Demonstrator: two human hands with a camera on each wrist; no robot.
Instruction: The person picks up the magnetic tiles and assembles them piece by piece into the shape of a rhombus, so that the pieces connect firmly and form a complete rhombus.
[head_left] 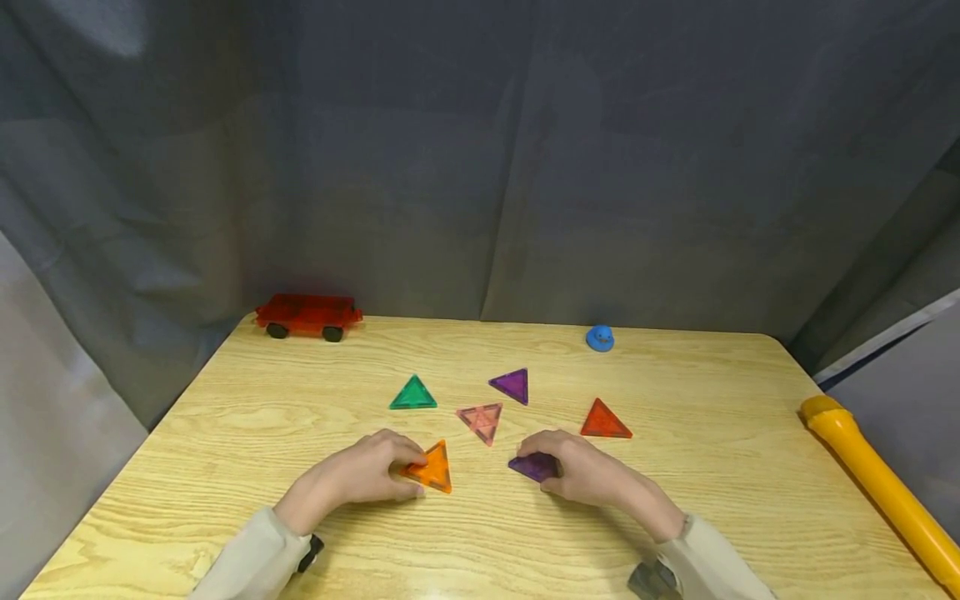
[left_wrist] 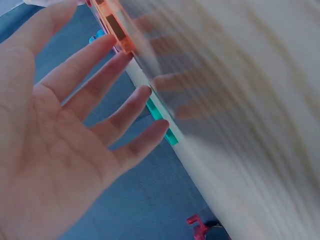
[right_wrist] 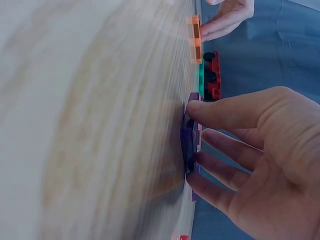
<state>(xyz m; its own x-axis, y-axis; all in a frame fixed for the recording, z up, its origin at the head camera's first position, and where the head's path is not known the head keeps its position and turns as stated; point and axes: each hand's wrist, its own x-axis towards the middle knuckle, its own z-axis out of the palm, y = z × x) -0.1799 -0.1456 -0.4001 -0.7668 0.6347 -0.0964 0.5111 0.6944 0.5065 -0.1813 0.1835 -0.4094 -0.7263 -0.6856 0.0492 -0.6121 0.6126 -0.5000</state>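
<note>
My left hand [head_left: 375, 471] holds an orange triangular magnetic tile [head_left: 437, 468] near its left corner, index fingertip over one edge and thumb by the other. In the left wrist view the palm and spread fingers show beside this tile [left_wrist: 115, 27]. My right hand [head_left: 581, 467] pinches a dark purple triangular tile [head_left: 531, 467], thumb and fingertips at its edges in the right wrist view. Just beyond the hands lie a pink triangular tile [head_left: 482, 421], another purple tile [head_left: 513, 385], a green tile [head_left: 413, 394] and a red tile [head_left: 604, 421].
A red wheeled toy car base [head_left: 309, 315] stands at the back left corner of the wooden table [head_left: 262, 400]. A small blue toy bird [head_left: 600, 337] sits at the back edge. Along the right edge lies a long yellow tube [head_left: 877, 479]. Grey curtains hang behind.
</note>
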